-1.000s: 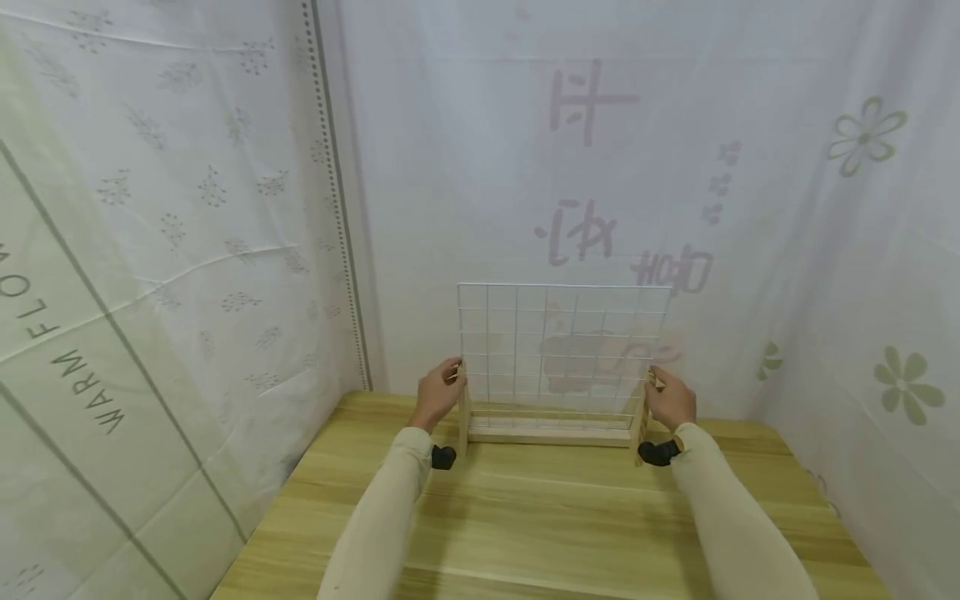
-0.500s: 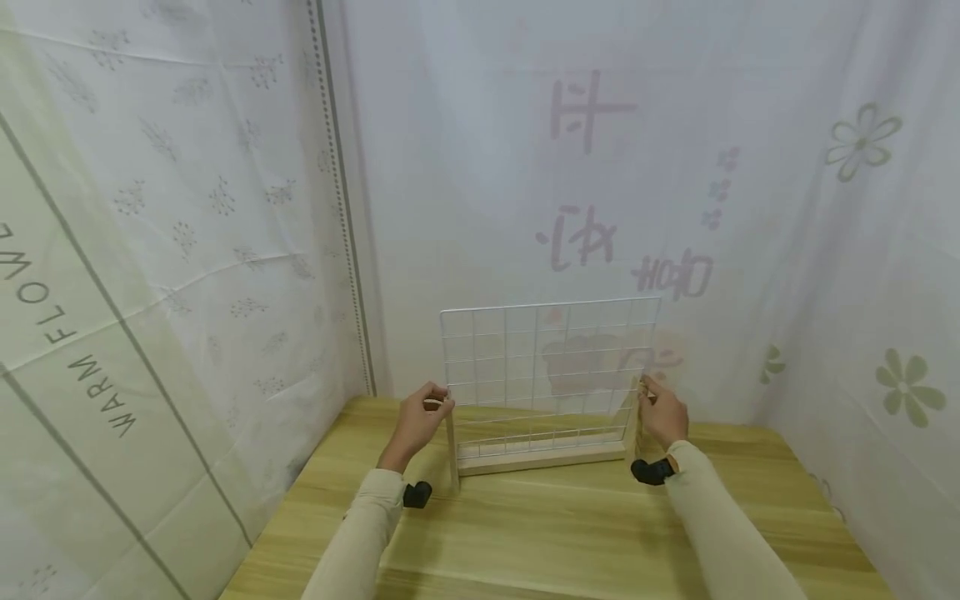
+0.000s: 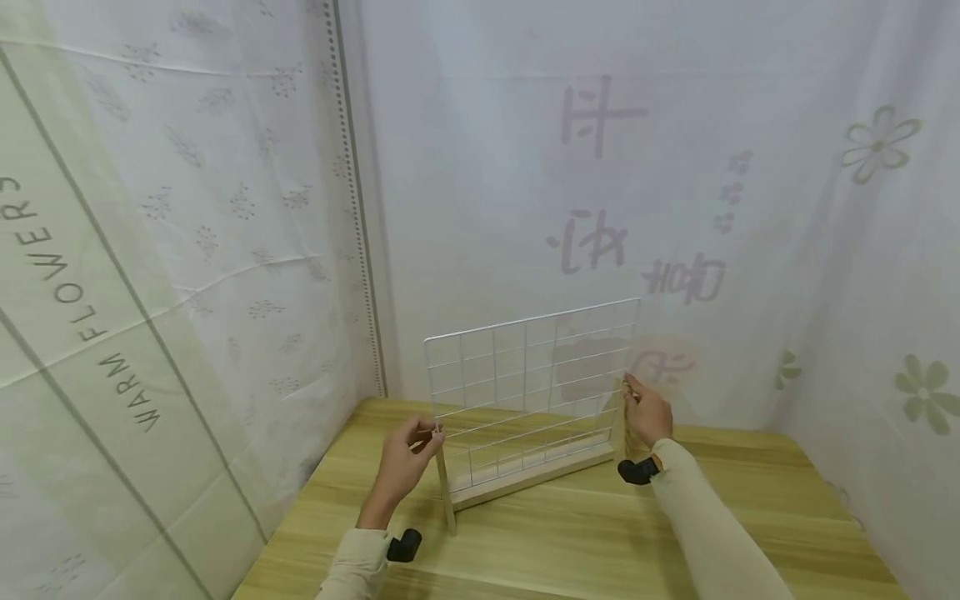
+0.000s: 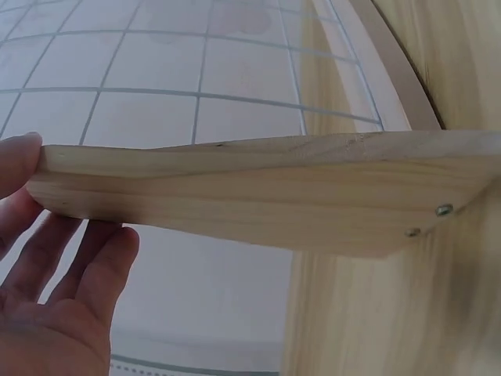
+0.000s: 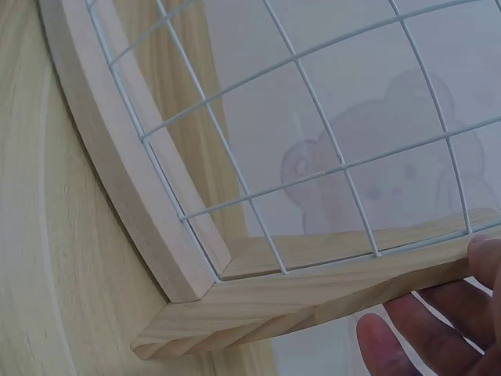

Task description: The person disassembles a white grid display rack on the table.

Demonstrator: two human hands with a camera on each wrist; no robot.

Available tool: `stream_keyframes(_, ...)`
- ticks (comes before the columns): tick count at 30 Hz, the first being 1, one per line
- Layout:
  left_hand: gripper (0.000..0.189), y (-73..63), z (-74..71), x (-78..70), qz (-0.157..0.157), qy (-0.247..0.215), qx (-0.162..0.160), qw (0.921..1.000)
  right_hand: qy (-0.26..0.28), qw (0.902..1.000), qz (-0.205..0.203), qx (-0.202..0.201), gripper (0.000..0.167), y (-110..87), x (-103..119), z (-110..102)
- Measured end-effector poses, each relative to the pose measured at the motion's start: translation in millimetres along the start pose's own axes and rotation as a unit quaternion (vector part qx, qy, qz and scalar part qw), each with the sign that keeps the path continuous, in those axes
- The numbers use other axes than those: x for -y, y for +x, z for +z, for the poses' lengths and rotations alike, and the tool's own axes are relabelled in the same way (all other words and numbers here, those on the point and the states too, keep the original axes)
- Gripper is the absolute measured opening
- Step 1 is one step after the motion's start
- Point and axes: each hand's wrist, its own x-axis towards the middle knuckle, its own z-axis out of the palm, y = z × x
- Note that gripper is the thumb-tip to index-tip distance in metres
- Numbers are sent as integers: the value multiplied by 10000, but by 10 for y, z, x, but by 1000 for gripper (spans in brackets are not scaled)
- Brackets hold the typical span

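A white wire grid [image 3: 525, 322] stands upright in a pale wooden stand, its lower edge set into the bottom bar [image 3: 532, 480]. My left hand [image 3: 401, 467] pinches the top of the left wooden side post [image 4: 235, 196], thumb on one side and fingers on the other. Two screw heads show low on that post in the left wrist view. On the far side, my right hand [image 3: 650, 412] grips the upper part of the right side post [image 5: 290, 309]. The stand is turned at an angle, with its left end nearer to me.
A wood-grain table [image 3: 555, 550] lies under the stand. Patterned white curtains [image 3: 480, 167] hang close behind it and on both sides. Black wrist devices [image 3: 405, 546] stick out from both sleeves.
Both hands have swung the stand round: its left end has come toward me and left, its right end has shifted slightly left. Both hands keep hold of the side posts.
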Motion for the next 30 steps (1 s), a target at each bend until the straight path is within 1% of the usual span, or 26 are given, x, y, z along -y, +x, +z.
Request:
stream_keyframes(4,12,-240,-14,-40,-147,-148,-133,9997,123,9998,-52,131,45,37,38,90)
stream_keyframes(6,13,-344,-17,-67,-141,-232,-197,9994,199,9995,-108,207,46,50,58,128)
stream_keyframes(10,11,-476,-13,-121,-52,-288,-343,9990,241,9991,-245,264,46,85,105,188)
stream_keyframes(12,10,-518,-12,-138,1,-238,-422,9988,228,9989,-277,286,46,101,143,213)
stream_keyframes(16,12,-598,-23,-153,-52,-194,-577,9981,211,9981,-267,504,47,147,214,275)
stream_keyframes(20,15,-673,-20,-165,-138,-174,-697,9973,189,9953,-331,893,52,169,284,289)
stream_keyframes(22,15,-693,-15,-174,-122,-111,-760,9970,179,9921,-346,1195,56,176,322,283)
stream_keyframes(26,15,-713,5,-182,150,89,-938,9954,315,9805,-297,1919,64,172,371,269)
stream_keyframes(28,15,-719,18,-179,279,148,-1028,9942,403,9764,-234,2111,67,151,387,279)
stream_keyframes(30,15,-729,29,-177,357,175,-1082,9933,465,9764,-230,2099,69,112,393,303)
